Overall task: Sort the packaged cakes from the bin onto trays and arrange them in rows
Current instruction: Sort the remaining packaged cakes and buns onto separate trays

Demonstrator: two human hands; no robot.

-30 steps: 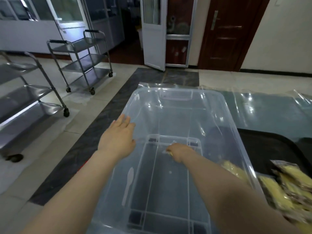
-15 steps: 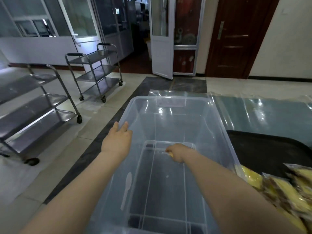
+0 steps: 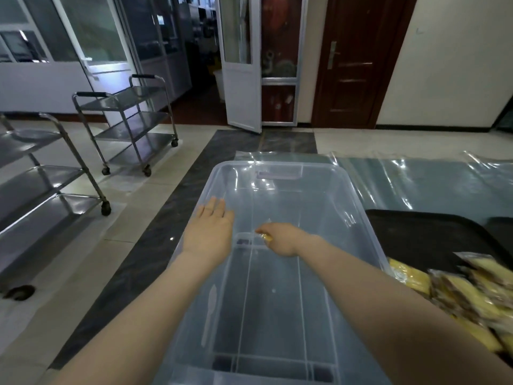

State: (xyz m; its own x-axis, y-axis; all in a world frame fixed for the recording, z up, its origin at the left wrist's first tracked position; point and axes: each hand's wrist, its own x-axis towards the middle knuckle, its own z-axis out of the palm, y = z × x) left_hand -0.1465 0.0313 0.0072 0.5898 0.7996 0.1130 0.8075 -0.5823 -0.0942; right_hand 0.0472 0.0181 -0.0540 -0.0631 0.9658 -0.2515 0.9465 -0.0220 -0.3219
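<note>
A clear plastic bin [image 3: 280,173] stands in front of me on the plastic-covered table. My left hand [image 3: 209,229] rests flat on its left rim, fingers straight. My right hand [image 3: 280,240] reaches down inside the bin and grips a small packaged cake [image 3: 266,237], of which only a yellow corner and clear wrapper show. A white plastic knife [image 3: 209,312] lies on the bin's bottom. To the right, a black tray [image 3: 433,234] carries several yellow packaged cakes [image 3: 472,290] piled at its near end.
Clear plastic sheeting [image 3: 433,182] covers the table beyond the tray. Two steel trolleys stand on the floor to the left, one near [image 3: 52,176] and one farther back [image 3: 130,126]. A white door [image 3: 241,62] stands ajar behind.
My head has tilted up, so the bin sits lower in view. Both hands stay where they were, the left on the rim and the right gripping the cake inside the bin.
</note>
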